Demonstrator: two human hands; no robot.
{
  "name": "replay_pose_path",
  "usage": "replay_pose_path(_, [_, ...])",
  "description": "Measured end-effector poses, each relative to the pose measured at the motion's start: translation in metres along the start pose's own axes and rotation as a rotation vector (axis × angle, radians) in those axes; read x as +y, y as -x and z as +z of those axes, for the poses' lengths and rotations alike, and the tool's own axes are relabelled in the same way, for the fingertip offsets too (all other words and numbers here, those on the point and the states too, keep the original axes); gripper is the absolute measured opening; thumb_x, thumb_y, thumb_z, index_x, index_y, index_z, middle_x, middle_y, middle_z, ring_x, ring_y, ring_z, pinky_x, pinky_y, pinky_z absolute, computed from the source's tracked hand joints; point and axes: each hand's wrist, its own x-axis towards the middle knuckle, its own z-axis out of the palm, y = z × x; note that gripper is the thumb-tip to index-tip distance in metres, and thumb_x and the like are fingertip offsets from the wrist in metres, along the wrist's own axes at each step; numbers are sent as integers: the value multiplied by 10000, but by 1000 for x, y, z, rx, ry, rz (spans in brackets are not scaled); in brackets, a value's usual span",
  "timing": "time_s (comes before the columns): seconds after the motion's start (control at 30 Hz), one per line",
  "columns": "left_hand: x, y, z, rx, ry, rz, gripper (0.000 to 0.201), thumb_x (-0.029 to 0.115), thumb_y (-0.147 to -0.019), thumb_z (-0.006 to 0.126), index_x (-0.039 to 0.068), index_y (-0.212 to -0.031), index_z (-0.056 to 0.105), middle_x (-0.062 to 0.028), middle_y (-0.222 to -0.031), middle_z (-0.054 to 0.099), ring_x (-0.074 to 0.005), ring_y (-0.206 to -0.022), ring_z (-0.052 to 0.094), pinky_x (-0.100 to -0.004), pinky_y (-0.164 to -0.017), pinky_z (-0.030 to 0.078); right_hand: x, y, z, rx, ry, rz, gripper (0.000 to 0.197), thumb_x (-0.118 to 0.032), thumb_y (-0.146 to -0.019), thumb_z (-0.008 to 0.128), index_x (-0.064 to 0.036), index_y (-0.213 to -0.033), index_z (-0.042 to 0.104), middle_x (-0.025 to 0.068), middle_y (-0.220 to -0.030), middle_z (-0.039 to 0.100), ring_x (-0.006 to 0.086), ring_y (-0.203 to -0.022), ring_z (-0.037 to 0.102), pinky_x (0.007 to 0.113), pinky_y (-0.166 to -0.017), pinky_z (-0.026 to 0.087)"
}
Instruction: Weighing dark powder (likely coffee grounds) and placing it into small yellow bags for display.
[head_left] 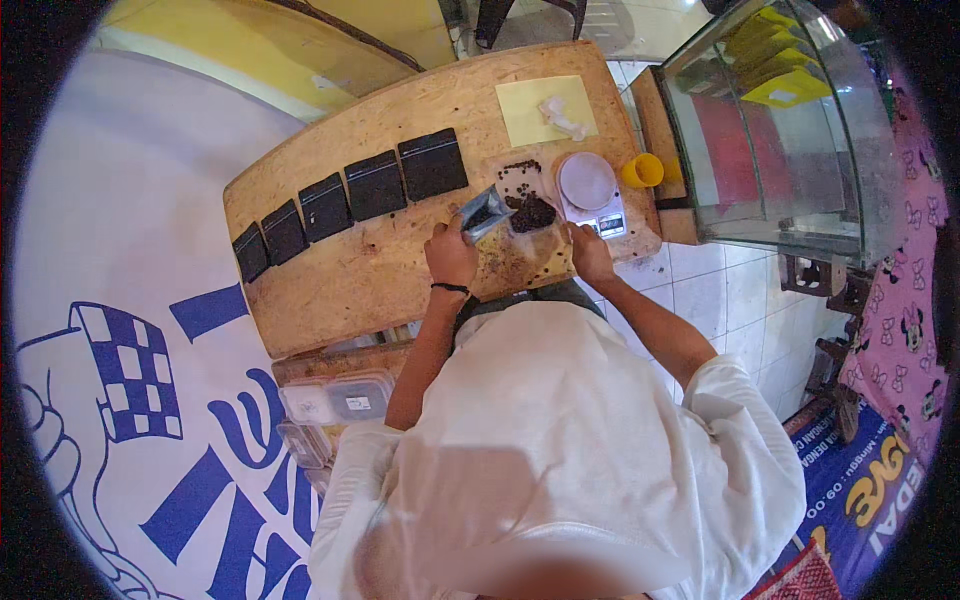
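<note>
My left hand (452, 256) grips an opened pouch (484, 216) with a silvery inside, its mouth tilted toward a heap of dark beans (532, 213). The beans lie in what looks like a shallow clear tray (520, 181), with some scattered at its far end. My right hand (592, 256) is closed at the tray's near right side, by the front of a digital scale (612, 224). What its fingers hold, if anything, is too small to tell. On the scale sits a round pale platform or dish (588, 181).
Several flat black pouches (376, 184) line the table's (400, 270) far left side. A yellow cup (643, 171) stands right of the scale. Crumpled white material (562, 118) lies on yellow paper (520, 110). A glass case (800, 150) stands at right; plastic containers (345, 398) sit lower left.
</note>
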Motion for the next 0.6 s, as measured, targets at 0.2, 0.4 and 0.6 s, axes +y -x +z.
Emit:
replay_pose_path(0.2, [-2,1,0,-9,9,16,372,96,-775,625,69,-1146,609,-193,-849,570,-357,-771,589,-461,-703,471,6,3,14,213,-178,35,283,-9,-840,484,-9,-1099,599,233,-824,601,396,-747,603,463,-643,488])
replay_pose_path(0.4, [-3,0,-2,-41,52,-15,364,87,-767,650,72,-1129,623,-209,-848,576,-363,-814,589,-448,-741,476,-5,15,46,248,-293,154,274,1,-814,507,-32,-1049,644,187,-702,605,286,-614,616,390,-577,494])
replay_pose_path(0.6, [-2,2,-7,26,64,83,337,51,-768,614,31,-1104,631,-211,-844,584,-369,-729,605,-455,-660,498,-15,11,58,28,-650,430,276,-73,-842,519,0,-1085,627,167,-773,644,248,-565,611,395,-520,485])
